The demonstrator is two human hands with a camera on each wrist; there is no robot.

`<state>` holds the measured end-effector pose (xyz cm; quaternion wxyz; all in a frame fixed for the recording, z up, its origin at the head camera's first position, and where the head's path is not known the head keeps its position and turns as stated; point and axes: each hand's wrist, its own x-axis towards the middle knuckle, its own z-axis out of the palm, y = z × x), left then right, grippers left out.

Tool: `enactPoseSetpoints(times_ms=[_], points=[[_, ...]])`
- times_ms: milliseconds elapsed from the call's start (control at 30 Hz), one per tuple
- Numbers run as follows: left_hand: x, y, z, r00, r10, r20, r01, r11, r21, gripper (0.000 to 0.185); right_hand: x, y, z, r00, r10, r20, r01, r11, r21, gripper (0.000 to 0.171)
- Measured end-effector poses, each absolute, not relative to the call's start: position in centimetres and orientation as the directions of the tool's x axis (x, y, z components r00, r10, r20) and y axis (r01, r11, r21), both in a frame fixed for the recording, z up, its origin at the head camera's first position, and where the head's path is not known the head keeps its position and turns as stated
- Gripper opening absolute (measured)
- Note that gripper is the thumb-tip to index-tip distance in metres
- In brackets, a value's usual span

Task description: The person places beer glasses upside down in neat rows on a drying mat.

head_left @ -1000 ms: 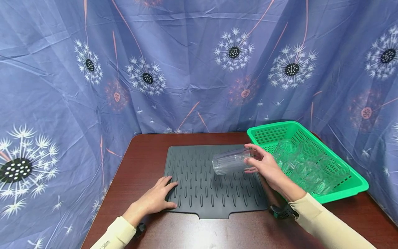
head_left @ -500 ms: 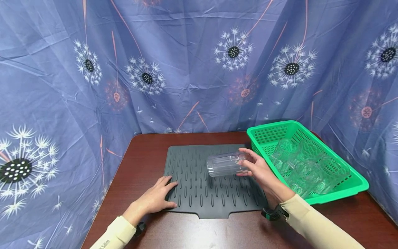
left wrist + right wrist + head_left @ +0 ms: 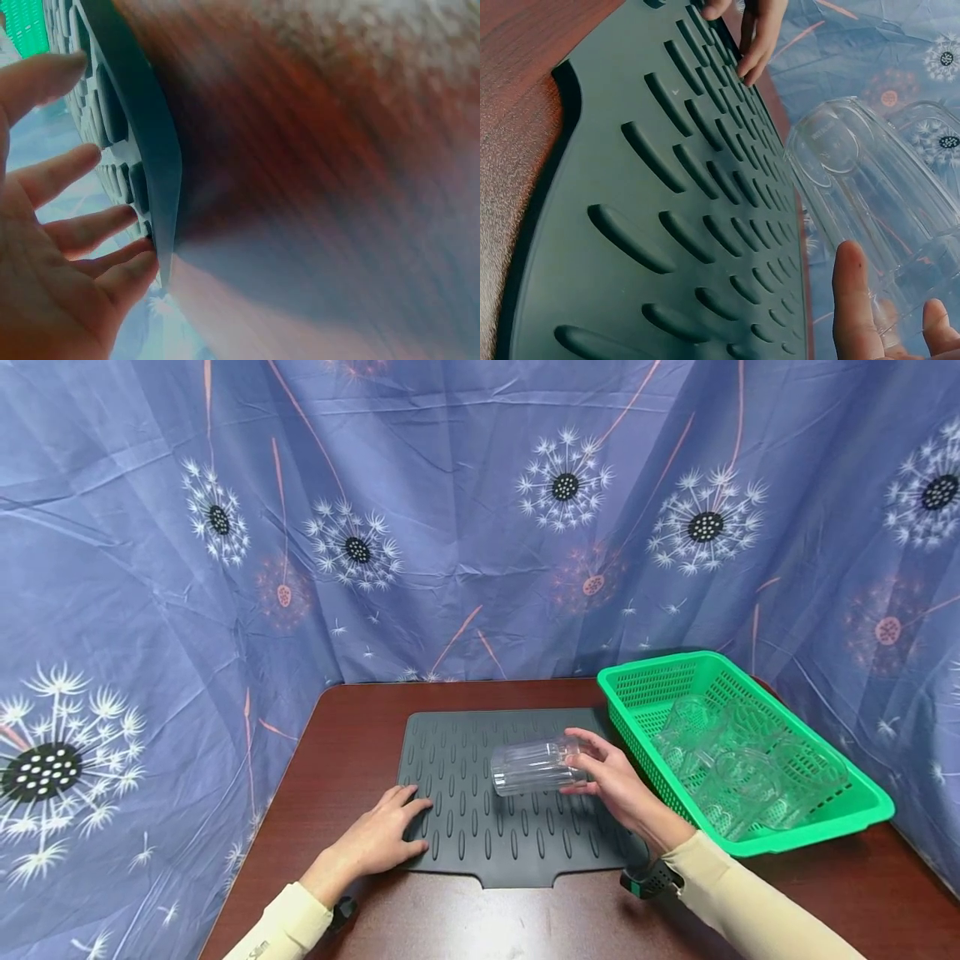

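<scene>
the dark wooden surface (image 3: 352, 718) carries everything, with a blue dandelion-print curtain (image 3: 420, 510) hung around it. on it lies the grey ribbed mat (image 3: 480, 827), and just beside the mat's right edge sits the green basket (image 3: 862, 793), with more clear glasses (image 3: 720, 760) lying inside it. my right hand (image 3: 618, 781) is over the right half of the mat, its grip closed around the base end of a clear glass (image 3: 528, 767); fingers above and thumb below pinch it. the glass lies on its side in the air above the mat, not touching it, its mouth pointing left, away from my palm and toward the mat's middle. my left hand (image 3: 375, 839) rests flat on the near left edge of the mat, fingers spread and straight, grip slack and holding nothing, well apart from the glass.
</scene>
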<state>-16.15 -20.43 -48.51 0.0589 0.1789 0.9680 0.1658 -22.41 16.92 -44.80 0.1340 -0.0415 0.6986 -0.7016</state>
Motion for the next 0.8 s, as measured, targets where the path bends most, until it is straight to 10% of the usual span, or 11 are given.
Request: enactPoseSetpoints(times_ms=[800], points=[[-17.4,-16.9,-47.8,-0.928,0.325,0.181,0.362,0.68,0.638,0.063,-22.6,15.2,-46.1,-0.943,-0.299,-0.145,0.167,-0.049,-0.985,0.06]])
